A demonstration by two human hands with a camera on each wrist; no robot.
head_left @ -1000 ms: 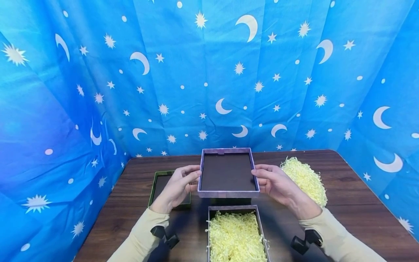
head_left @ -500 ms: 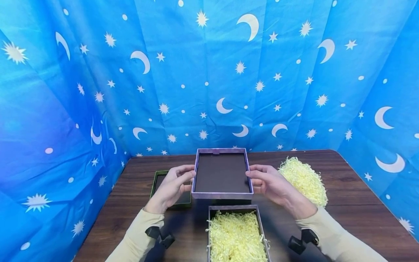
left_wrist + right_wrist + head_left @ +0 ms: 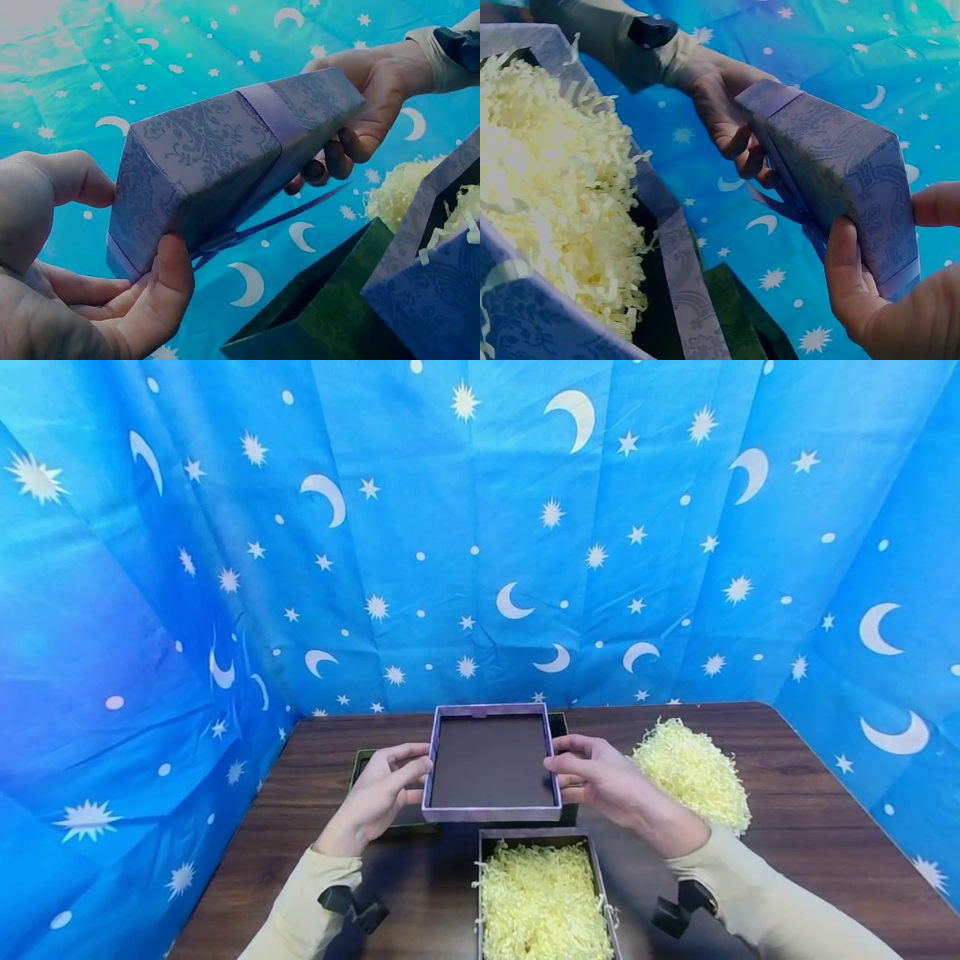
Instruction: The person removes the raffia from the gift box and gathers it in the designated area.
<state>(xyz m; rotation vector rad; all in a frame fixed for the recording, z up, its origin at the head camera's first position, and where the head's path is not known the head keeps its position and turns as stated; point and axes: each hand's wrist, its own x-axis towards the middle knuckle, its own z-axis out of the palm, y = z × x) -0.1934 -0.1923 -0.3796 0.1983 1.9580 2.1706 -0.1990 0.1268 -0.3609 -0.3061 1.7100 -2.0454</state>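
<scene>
A lavender patterned box lid [image 3: 491, 764], dark inside, is held up between both hands with its hollow side toward the head camera. My left hand [image 3: 378, 789] grips its left side and my right hand [image 3: 618, 785] its right side, thumbs at the rim. Beneath the lid [image 3: 217, 142], the left wrist view shows a lilac ribbon [image 3: 266, 112] and loose ribbon ends. Nearer to me stands a matching lavender box [image 3: 534, 833], filled with pale yellow shredded paper [image 3: 543, 902]; the lid is apart from it.
A green-rimmed container [image 3: 408, 828] lies at the left, partly behind my left hand. Another green box [image 3: 558, 724] is mostly hidden by the lid. On the right of the wooden table [image 3: 817, 827] lies a heap of shredded paper [image 3: 693, 777]. Blue star-patterned cloth [image 3: 420, 527] hangs behind.
Both hands have carried the lid to the left and slightly lower in the head view. More of the green box behind now shows at the lid's right edge.
</scene>
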